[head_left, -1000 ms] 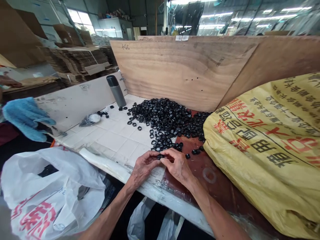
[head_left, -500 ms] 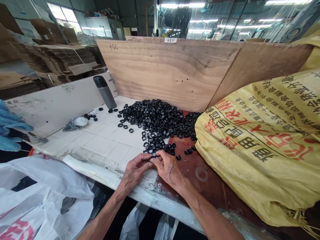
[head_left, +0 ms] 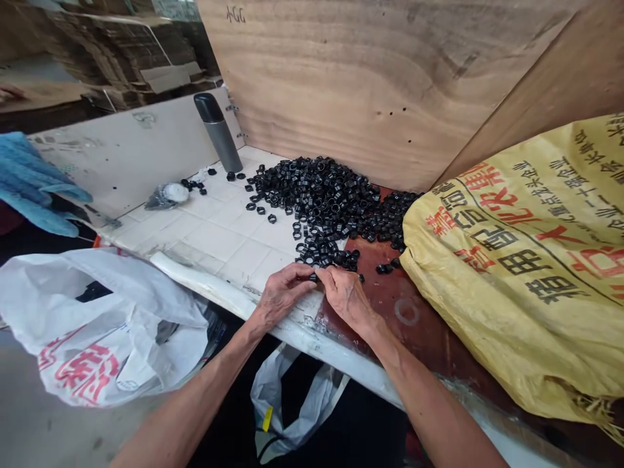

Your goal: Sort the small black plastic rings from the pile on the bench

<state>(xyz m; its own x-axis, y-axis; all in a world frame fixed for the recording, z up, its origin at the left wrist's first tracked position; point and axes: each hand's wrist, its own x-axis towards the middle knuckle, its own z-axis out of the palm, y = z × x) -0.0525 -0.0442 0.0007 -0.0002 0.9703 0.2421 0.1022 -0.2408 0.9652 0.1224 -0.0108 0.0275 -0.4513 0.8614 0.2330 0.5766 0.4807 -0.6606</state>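
Between the fingertips of both hands sits a small black ring (head_left: 313, 277), mostly covered by the fingers. My left hand (head_left: 285, 289) pinches it from the left, thumb below and forefinger above. My right hand (head_left: 345, 294) closes on it from the right with bent fingers. Just beyond the fingertips begins a heap of black rings (head_left: 326, 201), many with a faceted, nut-like outline. A few black rings lie loose at the heap's left side, on the white tabletop (head_left: 219, 240).
A dark grey flask (head_left: 219, 133) stands at the back left near a small plastic bag (head_left: 167, 195). A yellow sack (head_left: 517, 260) covers the right side. Wooden boards (head_left: 361, 84) wall the back. White bags (head_left: 112, 325) hang at the front left, below a blue glove (head_left: 39, 185).
The camera view has tilted downward and shifted left since half a second ago. Both hands stay together at the near edge of the heap, fingers still around a black ring.
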